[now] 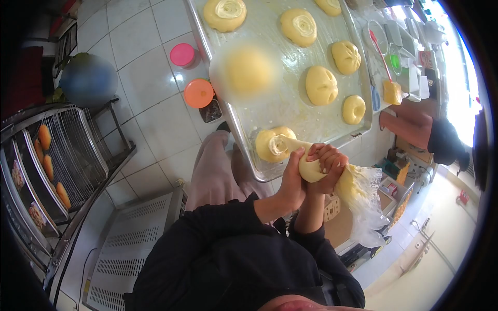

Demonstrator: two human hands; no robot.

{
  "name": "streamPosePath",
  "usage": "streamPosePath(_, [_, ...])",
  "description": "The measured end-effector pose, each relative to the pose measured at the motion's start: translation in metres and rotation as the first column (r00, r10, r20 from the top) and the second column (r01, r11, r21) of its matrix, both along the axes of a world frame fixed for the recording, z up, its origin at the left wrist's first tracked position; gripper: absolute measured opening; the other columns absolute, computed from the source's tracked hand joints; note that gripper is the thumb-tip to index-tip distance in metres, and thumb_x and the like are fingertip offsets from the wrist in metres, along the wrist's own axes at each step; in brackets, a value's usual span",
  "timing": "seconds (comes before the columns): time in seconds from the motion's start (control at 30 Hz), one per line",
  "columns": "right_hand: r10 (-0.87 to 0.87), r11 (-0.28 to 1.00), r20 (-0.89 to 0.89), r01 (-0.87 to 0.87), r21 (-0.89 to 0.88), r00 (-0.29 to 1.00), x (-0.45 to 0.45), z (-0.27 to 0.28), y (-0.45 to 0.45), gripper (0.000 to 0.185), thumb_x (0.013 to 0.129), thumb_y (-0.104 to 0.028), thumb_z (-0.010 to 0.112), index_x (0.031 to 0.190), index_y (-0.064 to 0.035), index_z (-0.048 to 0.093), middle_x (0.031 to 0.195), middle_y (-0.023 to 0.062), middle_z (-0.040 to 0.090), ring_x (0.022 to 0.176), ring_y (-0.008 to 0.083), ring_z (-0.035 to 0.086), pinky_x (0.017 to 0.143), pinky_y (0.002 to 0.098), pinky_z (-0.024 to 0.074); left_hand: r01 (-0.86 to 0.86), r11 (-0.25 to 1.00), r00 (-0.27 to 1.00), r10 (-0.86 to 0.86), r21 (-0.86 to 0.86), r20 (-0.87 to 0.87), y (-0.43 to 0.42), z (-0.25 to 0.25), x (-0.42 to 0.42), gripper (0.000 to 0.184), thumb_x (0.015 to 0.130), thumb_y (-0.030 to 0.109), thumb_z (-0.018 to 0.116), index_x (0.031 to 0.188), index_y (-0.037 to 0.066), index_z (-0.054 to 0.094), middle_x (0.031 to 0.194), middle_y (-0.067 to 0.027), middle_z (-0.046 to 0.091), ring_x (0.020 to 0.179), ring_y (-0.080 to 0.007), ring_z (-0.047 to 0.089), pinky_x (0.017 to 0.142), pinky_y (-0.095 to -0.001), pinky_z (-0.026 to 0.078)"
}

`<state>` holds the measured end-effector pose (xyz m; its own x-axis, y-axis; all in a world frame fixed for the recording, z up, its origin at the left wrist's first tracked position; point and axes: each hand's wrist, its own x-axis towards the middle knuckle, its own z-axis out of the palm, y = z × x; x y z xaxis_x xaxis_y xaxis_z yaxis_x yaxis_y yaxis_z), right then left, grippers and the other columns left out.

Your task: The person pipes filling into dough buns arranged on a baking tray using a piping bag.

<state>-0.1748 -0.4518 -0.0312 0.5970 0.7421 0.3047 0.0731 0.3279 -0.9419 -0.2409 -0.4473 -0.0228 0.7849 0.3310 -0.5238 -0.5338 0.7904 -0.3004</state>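
My right hand (328, 163) is wrapped around a clear plastic piping bag (359, 192) filled with pale yellow cream. Lower on the same bag, my left hand (293, 182) closes around the filled part near the tip. The bag's tip rests at a round dough bun (271, 146), where a swirl of cream lies on top. This bun sits at the near corner of a large metal baking tray (249, 116). Farther up the tray, another bun (300, 27) carries a cream swirl, while a scored bun (321, 85) shows no swirl.
An orange-lidded container (198, 93) and a pink-lidded one (182, 55) stand left of the tray. At the left is a rack (85, 150) with baked goods. Another person's arm (410, 122) shows at right, near a brush with a red handle (378, 49).
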Motion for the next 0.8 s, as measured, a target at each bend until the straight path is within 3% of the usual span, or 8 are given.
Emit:
streamPosePath(0.5, [0.097, 0.993, -0.144, -0.106, -0.051, 0.985, -0.016, 0.008, -0.009, 0.036, 0.082, -0.021, 0.038, 0.051, -0.0099, 0.026, 0.045, 0.0037, 0.03, 0.041, 0.0169, 0.037, 0.05, 0.0328, 0.0391, -0.085, 0.994, 0.985, 0.073, -0.074, -0.155, -0.015, 0.013, -0.015, 0.035, 0.084, 0.038, 0.03, 0.097, 0.008, 0.045, 0.094, -0.0036, 0.048, 0.091, -0.0127, 0.046, 0.079, -0.0266, 0.037])
streamPosePath(0.8, [0.057, 0.995, -0.067, -0.062, -0.077, 0.996, -0.006, 0.011, -0.026, 0.033, 0.081, -0.018, 0.038, 0.051, -0.0089, 0.026, 0.044, 0.0035, 0.03, 0.04, 0.0158, 0.035, 0.049, 0.0321, 0.0393, -0.039, 0.989, 0.994, 0.024, -0.144, -0.104, -0.03, 0.012, -0.008, 0.034, 0.085, 0.037, 0.03, 0.096, 0.008, 0.045, 0.092, -0.0027, 0.049, 0.089, -0.0121, 0.047, 0.078, -0.026, 0.037])
